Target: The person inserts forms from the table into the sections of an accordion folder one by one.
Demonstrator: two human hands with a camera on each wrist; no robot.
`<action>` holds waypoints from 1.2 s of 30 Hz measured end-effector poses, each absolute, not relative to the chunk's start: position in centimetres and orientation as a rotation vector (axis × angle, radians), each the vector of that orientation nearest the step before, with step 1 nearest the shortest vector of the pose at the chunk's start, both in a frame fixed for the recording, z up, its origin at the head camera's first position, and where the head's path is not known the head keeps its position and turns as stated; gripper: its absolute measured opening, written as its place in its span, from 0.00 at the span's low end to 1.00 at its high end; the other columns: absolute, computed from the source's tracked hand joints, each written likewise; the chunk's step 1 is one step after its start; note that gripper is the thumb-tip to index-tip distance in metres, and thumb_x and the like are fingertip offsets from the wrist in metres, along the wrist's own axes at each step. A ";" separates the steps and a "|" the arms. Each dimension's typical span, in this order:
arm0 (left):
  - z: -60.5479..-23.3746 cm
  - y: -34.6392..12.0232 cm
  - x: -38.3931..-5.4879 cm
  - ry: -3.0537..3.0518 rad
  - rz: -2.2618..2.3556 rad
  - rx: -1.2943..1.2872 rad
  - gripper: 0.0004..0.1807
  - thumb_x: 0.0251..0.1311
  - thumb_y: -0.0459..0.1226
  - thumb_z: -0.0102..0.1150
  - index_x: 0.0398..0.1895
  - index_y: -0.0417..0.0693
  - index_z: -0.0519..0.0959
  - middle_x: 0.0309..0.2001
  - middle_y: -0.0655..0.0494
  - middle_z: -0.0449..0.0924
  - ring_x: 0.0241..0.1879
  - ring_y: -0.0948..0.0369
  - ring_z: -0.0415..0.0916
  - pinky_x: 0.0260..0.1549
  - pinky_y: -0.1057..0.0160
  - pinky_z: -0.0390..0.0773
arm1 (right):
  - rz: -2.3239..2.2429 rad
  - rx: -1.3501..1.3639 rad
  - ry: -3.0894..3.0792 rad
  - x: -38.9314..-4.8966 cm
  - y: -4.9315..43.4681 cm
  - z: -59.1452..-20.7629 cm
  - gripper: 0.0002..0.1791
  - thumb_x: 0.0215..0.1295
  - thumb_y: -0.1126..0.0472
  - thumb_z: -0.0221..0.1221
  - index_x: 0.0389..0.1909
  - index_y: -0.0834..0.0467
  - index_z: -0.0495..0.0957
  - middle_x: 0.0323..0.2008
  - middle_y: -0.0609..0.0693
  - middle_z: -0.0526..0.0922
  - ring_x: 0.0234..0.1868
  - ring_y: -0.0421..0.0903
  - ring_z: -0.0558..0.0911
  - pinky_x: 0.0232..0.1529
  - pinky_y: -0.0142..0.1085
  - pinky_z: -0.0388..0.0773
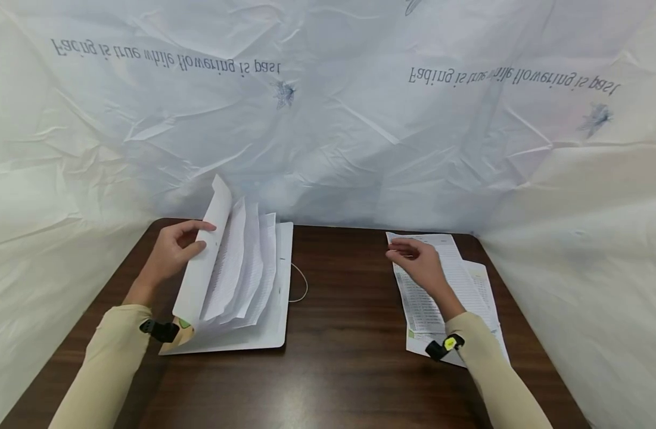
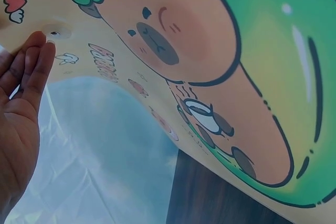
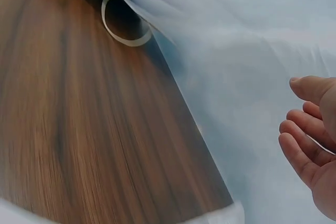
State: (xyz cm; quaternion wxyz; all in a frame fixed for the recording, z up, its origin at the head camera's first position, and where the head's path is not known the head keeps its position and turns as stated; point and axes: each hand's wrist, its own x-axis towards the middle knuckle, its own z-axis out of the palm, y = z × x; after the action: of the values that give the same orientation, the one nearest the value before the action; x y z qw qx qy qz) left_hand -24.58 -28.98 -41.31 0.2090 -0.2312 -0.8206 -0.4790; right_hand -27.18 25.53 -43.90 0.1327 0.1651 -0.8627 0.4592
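Observation:
A file folder [image 1: 289, 280] stands partly open at the left of the table, its inside white, with several loose-topped sheets [image 1: 236, 268] fanned upright in it. My left hand [image 1: 172, 250] holds the raised cover [image 1: 190, 289] by its outer edge, thumb and forefinger over the white inner face. In the left wrist view the outer face carries a cartoon animal [image 2: 173, 35] in green, and the left fingers [image 2: 37, 72] lie against it. Over printed papers [image 1: 429, 307] at the right, my right hand [image 1: 421, 262] hovers with relaxed, slightly bent fingers, holding nothing.
A pale elastic loop [image 1: 306, 286] sticks out from the folder's right edge onto the dark wooden table [image 1: 338, 333]. The papers overlap near the table's right edge. White printed sheeting [image 1: 338, 137] hangs behind the table and along both sides.

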 end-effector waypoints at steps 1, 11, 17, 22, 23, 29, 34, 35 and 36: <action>-41.3 -29.0 -24.6 -2.281 -1.331 -0.642 0.17 0.59 0.22 0.57 0.51 0.35 0.83 0.33 0.49 0.79 0.19 0.65 0.66 0.21 0.69 0.69 | 1.311 0.460 -2.502 -27.2 26.3 -44.1 0.22 0.65 0.55 0.69 0.58 0.58 0.83 0.49 0.56 0.88 0.45 0.38 0.86 0.44 0.26 0.79; -41.3 -29.1 -24.3 -2.276 -1.338 -0.635 0.17 0.59 0.22 0.55 0.51 0.35 0.83 0.38 0.46 0.81 0.20 0.65 0.68 0.22 0.70 0.70 | 1.114 0.134 -2.586 -27.1 33.1 -45.6 0.26 0.67 0.50 0.67 0.60 0.60 0.81 0.52 0.59 0.86 0.52 0.56 0.85 0.41 0.19 0.73; -41.5 -29.0 -24.4 -2.274 -1.348 -0.643 0.18 0.58 0.21 0.55 0.51 0.34 0.83 0.37 0.45 0.80 0.19 0.65 0.67 0.21 0.69 0.70 | 1.031 -0.030 -2.640 -26.6 36.4 -46.4 0.29 0.68 0.49 0.66 0.62 0.62 0.79 0.55 0.62 0.84 0.55 0.60 0.83 0.45 0.29 0.76; -41.5 -28.9 -24.3 -2.271 -1.350 -0.636 0.18 0.58 0.22 0.56 0.51 0.35 0.84 0.40 0.46 0.81 0.20 0.64 0.68 0.22 0.70 0.71 | 0.985 -0.135 -2.667 -26.2 38.6 -47.2 0.28 0.68 0.52 0.66 0.64 0.64 0.77 0.57 0.64 0.82 0.56 0.62 0.82 0.51 0.50 0.79; -41.4 -28.9 -24.3 -2.272 -1.348 -0.634 0.18 0.58 0.22 0.56 0.51 0.36 0.84 0.41 0.47 0.81 0.20 0.64 0.69 0.22 0.70 0.71 | 0.980 -0.153 -2.671 -26.1 39.0 -47.4 0.29 0.68 0.52 0.66 0.64 0.64 0.76 0.57 0.65 0.82 0.56 0.63 0.82 0.51 0.52 0.79; -41.4 -28.9 -24.3 -2.287 -1.339 -0.609 0.18 0.59 0.21 0.55 0.51 0.35 0.83 0.41 0.45 0.81 0.20 0.65 0.68 0.22 0.70 0.71 | 0.980 -0.215 -2.696 -25.3 40.7 -48.2 0.31 0.67 0.53 0.67 0.64 0.66 0.75 0.58 0.68 0.80 0.58 0.65 0.80 0.54 0.57 0.77; -40.3 -28.3 -23.4 -2.280 -1.352 -0.622 0.17 0.58 0.20 0.53 0.49 0.30 0.82 0.40 0.43 0.81 0.20 0.66 0.67 0.22 0.70 0.71 | 0.953 -0.256 -2.724 -25.1 41.6 -48.4 0.32 0.66 0.54 0.68 0.64 0.68 0.74 0.59 0.69 0.79 0.58 0.66 0.79 0.54 0.57 0.76; -40.1 -28.2 -23.3 -2.278 -1.357 -0.626 0.16 0.58 0.20 0.53 0.49 0.30 0.82 0.39 0.43 0.81 0.19 0.66 0.67 0.22 0.70 0.70 | 0.948 -0.272 -2.730 -25.0 41.7 -48.5 0.32 0.66 0.54 0.68 0.64 0.69 0.75 0.59 0.69 0.79 0.57 0.66 0.79 0.53 0.57 0.77; -40.1 -28.1 -23.2 -2.277 -1.358 -0.629 0.16 0.58 0.20 0.53 0.49 0.30 0.82 0.38 0.44 0.80 0.19 0.66 0.67 0.21 0.69 0.70 | 0.938 -0.290 -2.742 -25.0 41.8 -48.5 0.32 0.65 0.54 0.68 0.64 0.69 0.75 0.59 0.69 0.79 0.57 0.66 0.79 0.52 0.56 0.77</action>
State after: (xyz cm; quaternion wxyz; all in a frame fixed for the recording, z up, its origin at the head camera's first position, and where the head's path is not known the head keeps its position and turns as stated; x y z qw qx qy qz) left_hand -23.20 -28.12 -40.06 0.2070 -0.2260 -0.8175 -0.4877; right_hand -24.99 41.85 -48.50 0.1145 -0.0989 -0.9353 0.3199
